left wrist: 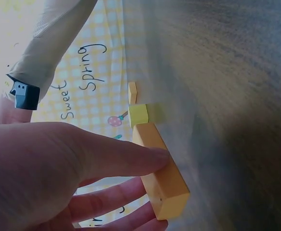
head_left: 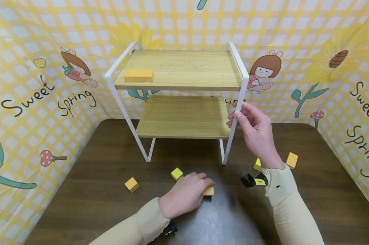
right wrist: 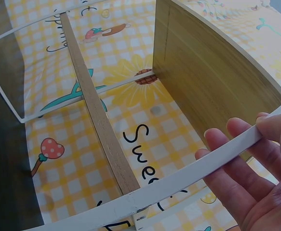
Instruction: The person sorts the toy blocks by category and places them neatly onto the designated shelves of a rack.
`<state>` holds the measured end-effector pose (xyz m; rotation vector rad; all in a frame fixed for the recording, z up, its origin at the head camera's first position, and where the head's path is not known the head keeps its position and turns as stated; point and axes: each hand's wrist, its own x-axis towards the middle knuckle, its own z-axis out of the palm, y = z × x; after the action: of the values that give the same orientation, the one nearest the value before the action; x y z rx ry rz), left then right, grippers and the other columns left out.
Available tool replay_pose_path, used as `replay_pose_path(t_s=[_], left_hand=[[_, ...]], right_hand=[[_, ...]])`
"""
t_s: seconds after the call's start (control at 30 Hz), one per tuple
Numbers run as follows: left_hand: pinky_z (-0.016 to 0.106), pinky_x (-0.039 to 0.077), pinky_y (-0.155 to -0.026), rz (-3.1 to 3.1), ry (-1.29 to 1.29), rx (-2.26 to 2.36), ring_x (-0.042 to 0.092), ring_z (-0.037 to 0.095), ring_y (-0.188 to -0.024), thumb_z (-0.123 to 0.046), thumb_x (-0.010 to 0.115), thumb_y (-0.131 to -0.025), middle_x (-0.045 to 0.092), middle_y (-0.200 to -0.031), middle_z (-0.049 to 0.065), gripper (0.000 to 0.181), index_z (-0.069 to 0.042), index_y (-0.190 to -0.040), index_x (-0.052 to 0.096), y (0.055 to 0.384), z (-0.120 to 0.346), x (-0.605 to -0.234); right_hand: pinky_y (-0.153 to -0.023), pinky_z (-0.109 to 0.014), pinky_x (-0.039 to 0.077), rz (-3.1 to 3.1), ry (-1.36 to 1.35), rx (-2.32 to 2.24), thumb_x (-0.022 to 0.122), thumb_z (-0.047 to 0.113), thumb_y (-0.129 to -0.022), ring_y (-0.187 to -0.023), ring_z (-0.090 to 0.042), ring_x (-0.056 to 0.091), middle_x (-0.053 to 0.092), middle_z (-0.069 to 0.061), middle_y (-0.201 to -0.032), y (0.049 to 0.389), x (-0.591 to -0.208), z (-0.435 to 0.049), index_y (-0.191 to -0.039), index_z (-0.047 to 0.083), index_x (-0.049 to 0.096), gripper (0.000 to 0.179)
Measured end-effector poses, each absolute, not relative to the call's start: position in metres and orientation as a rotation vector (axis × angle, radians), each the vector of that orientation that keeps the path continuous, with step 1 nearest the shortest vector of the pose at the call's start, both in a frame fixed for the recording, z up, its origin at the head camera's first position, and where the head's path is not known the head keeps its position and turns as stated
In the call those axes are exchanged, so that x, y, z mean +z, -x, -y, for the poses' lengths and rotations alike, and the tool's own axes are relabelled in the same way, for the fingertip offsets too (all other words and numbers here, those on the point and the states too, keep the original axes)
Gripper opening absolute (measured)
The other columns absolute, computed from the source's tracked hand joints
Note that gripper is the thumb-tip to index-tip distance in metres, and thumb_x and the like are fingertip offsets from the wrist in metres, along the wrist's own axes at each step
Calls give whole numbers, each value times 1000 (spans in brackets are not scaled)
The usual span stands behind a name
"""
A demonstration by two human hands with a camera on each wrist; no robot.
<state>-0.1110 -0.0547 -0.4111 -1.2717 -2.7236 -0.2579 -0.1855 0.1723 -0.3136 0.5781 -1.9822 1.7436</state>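
My left hand [head_left: 187, 192] holds a long orange block [left wrist: 171, 190], with the thumb pressed on one face and the fingers behind it. From above, my knuckles cover most of that block, so only one end shows beyond my fingertips, and I cannot tell whether it touches the bench [head_left: 89, 170]. In the left wrist view my lower fingers are partly hidden behind it.

My right hand [head_left: 257, 131] pinches the white front leg [head_left: 228, 144] on the right side of the rack [head_left: 178, 88], its thumb cut off by the edge of the right wrist view. My right wrist and its black camera [head_left: 248, 180] partly cover a yellow-green block [head_left: 257, 164]; an orange piece [head_left: 291, 160] lies just to the right of that wrist.

Another orange bar [head_left: 138, 76] rests on the upper shelf [head_left: 187, 64], near its front left corner. Below it, the lower shelf [head_left: 184, 117] sits between the legs. A lime cube [head_left: 177, 174] lies just beyond my left hand, and a small orange cube [head_left: 132, 184] lies farther left. The held block is in front of the rack, below my right hand.
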Motion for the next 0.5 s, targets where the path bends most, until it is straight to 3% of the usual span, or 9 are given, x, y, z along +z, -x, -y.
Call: replay_pose_path(t_s=[0.5], left_hand=[[27, 56, -74, 2706, 1278, -377, 64, 17, -80, 2, 73, -83, 65, -95, -1, 29, -12, -109, 73, 118, 62, -401]], right_hand=[[-78, -34, 62, 1973, -578, 1744, 58, 5, -105, -79, -25, 73, 71, -17, -96, 186, -315, -172, -128, 0, 66, 26]])
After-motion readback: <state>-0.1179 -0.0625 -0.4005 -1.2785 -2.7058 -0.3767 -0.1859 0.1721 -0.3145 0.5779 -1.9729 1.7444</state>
